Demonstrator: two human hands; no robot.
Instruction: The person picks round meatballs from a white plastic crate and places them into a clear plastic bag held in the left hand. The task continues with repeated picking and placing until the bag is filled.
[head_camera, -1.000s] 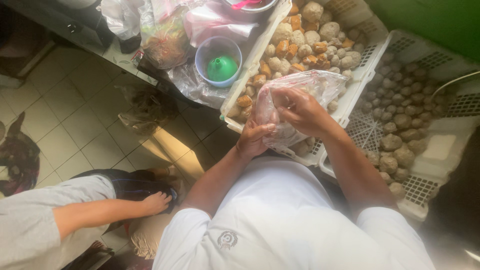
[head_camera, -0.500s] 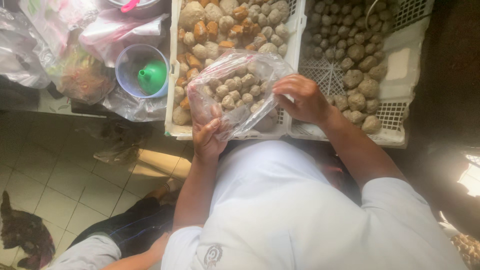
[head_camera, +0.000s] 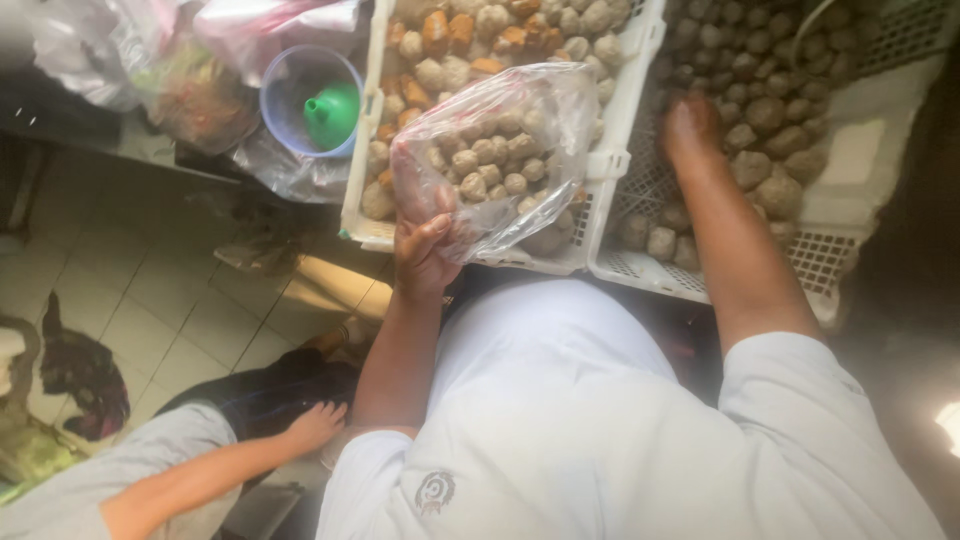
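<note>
View from above the person's chest, looking down at two white perforated crates. The left hand is raised in front of the torso with the forearm running up from the lower middle of the view; its fingers are closed around the lower left corner of a clear plastic bag, gathering the film in a pinch between thumb and fingers. The right hand is stretched farther out, the forearm slanting up from the white sleeve at the right. It lies palm-down among the brownish balls in the right crate; the fingers are hidden among the balls, so whether they are spread or closed on one cannot be told.

The bag hangs over the near edge of the left crate. It is transparent and wrinkled and holds a loose cluster of pale grey-brown balls that fills its middle; its upper part is slack. The left crate beneath it contains similar pale balls mixed with orange-brown fried pieces.

Left of the crates stands a bluish plastic tub with a green funnel inside, among crumpled plastic bags. At the lower left, another person's hand and grey sleeve reach in above a tiled floor.
</note>
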